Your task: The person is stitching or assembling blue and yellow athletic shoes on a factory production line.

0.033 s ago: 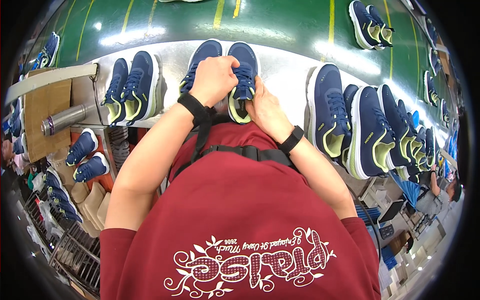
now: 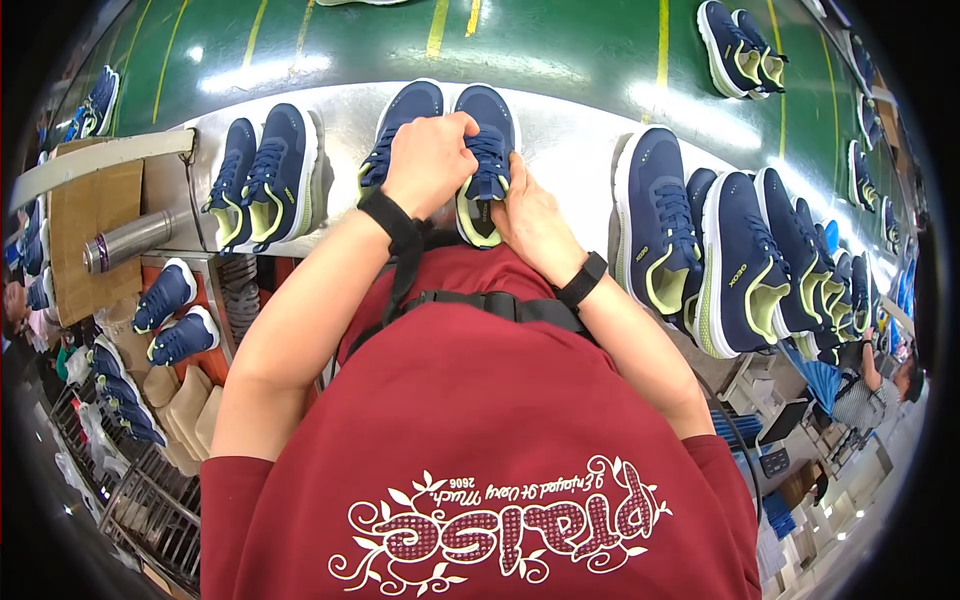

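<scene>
A navy sneaker (image 2: 486,112) with a white sole and lime lining stands on the metal work surface, its toe pointing away from me. My left hand (image 2: 428,165) is closed at its laces, with fingers curled over the lacing; the fingertips are partly hidden. Along the right side of the same shoe, my right hand (image 2: 535,215) grips the collar near the heel. Its matching sneaker (image 2: 412,103) stands just to the left, partly covered by my left hand and wrist.
Another navy pair (image 2: 268,165) stands to the left, beside a metal cylinder (image 2: 130,240) and cardboard (image 2: 97,225). Several sneakers (image 2: 735,265) line up on the right. Beyond the metal surface runs a green conveyor belt (image 2: 560,45) carrying more shoes. A person (image 2: 868,400) is at the far right.
</scene>
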A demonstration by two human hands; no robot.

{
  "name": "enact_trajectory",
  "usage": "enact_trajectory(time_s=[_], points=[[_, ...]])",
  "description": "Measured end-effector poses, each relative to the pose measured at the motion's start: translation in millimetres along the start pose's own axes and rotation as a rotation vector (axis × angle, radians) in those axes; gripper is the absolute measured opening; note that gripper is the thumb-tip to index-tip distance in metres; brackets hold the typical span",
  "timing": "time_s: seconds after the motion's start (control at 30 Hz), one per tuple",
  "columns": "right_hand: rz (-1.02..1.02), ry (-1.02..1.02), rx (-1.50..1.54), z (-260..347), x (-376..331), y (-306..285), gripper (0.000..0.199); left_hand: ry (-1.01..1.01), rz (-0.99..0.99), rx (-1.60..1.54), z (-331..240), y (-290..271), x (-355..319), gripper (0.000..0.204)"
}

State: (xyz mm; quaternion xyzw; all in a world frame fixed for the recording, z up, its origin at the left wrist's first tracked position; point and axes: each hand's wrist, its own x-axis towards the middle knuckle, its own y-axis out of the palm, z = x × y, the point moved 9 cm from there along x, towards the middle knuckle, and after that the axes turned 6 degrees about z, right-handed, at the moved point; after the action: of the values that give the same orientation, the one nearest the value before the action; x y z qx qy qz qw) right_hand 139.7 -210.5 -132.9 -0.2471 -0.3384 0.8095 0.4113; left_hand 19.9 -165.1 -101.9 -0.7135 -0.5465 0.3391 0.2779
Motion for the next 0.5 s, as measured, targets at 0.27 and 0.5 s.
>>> enact_trajectory(time_s=[0.27,0.5], points=[[0.008,0.060,-0.111,2,5,-3,0.063,0.071,-0.343,0.138,-17,-19,-23,0.022],[0.004,0.059,-0.093,-4,7,0,0.061,0.011,-0.305,0.180,-30,-22,-23,0.029]])
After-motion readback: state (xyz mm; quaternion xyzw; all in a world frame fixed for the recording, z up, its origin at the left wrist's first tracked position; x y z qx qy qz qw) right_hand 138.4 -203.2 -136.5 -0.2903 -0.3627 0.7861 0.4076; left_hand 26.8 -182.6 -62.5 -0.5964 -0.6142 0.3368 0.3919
